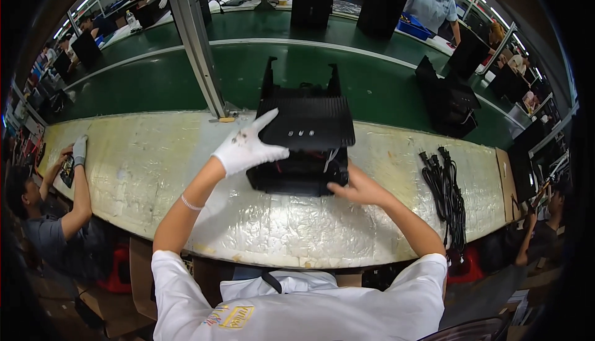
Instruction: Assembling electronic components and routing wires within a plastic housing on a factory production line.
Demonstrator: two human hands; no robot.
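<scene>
A black electronic unit (307, 136) with an open ribbed lid lies on the foil-covered workbench (136, 167) in front of me. My left hand (248, 146), in a white glove, rests on the unit's left side with the fingers spread against the lid. My right hand (356, 186), bare, holds the unit's lower right corner next to a few white wires. The lid tilts up toward the green conveyor belt (372, 87).
A bundle of black power cords (446, 192) lies on the bench to the right. More black units (449, 102) ride on the belt. A metal post (195, 37) stands left of the unit. A seated person (59, 217) works at the left; others stand beyond the belt.
</scene>
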